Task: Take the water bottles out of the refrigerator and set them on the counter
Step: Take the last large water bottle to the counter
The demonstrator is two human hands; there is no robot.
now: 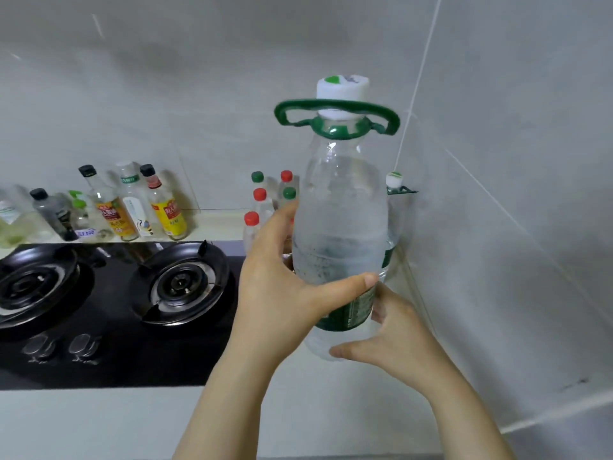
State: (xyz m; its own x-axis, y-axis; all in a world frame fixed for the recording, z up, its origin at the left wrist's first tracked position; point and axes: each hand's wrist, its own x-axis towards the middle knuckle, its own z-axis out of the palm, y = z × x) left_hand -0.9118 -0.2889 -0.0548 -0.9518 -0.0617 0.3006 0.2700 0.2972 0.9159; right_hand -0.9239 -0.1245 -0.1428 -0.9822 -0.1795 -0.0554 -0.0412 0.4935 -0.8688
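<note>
small bottles [262, 207]: partly hidden by left hand [275, 280] | condiment labels [170, 212]: unreadable

No text can be read: the print on the big water bottle's green label [356, 310] and the condiment bottles' yellow labels [172, 215] is blurred.

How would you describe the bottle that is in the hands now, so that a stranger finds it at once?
Start at the black stove and look right, in front of the tiled corner. There the left hand and right hand hold up the big bottle. Unlike the small red- and green-capped bottles behind it, it has a white cap and a green carry handle at its neck.
</note>
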